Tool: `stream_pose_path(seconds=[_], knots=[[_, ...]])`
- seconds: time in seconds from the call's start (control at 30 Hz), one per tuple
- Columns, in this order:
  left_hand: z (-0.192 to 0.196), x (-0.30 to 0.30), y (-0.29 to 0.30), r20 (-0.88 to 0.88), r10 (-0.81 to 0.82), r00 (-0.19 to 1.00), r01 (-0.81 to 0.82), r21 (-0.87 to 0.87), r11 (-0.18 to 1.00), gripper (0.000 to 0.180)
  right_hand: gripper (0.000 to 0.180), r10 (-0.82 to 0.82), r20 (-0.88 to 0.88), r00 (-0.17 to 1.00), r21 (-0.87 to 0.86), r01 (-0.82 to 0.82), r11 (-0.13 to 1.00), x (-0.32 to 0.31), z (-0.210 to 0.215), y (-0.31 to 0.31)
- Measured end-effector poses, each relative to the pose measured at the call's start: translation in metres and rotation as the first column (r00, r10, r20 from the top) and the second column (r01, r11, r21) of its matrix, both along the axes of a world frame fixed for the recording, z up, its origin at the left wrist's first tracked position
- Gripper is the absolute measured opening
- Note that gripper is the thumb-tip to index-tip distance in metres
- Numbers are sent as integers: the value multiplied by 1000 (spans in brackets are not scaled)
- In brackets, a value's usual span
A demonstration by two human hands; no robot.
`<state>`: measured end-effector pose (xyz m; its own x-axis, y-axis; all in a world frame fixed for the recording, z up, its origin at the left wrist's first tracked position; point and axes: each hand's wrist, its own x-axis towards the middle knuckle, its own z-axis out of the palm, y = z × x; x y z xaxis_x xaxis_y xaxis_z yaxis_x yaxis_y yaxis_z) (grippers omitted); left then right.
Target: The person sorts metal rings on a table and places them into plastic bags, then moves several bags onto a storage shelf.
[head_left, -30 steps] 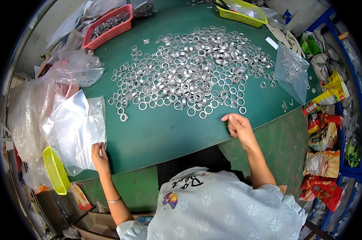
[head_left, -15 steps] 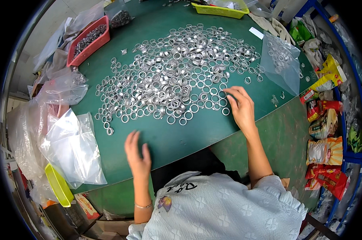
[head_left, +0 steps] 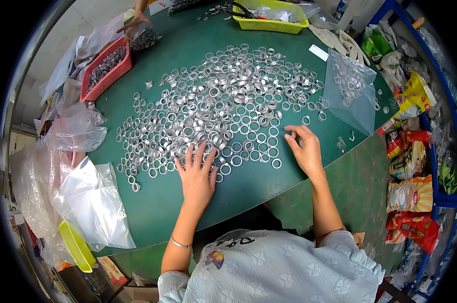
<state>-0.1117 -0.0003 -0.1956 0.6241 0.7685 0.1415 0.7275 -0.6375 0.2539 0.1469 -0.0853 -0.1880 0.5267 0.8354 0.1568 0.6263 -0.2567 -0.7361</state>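
Rings heaped beyond both spread, empty hands: left hand touching them, right hand below a ring-filled clear bag.

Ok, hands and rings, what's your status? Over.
Left hand flat, fingers spread on the near edge of the metal rings. Right hand open beside them, fingers curled, gripping nothing visible. Clear bag of rings lies to the right, nothing blocking.

The left hand has left the plastic bags and now lies flat on the metal rings.
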Motion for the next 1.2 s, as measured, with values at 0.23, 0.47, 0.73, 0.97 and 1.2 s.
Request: stream_pose_path(seconds=[0.23,0.47,0.73,0.97,1.2], knots=[[18,4,-21,380,200,903,-138,-185,973,39,28,309,-181,934,85,-299,951,-23,26,27],[-1,42,-28,126,975,183,771,-634,-63,30,41,560,-331,759,92,-565,820,-60,37,48],[-6,68,-22,74,931,358,761,-600,-245,38,18,235,580,780,-36,-264,964,1,-17,134],[-8,75,-3,216,954,208,861,-504,-73,59,21,231,488,841,126,-330,935,-1,12,106],[-18,70,3,146,975,169,901,-423,-93,31,18,735,-10,678,28,-735,678,-11,38,100]])
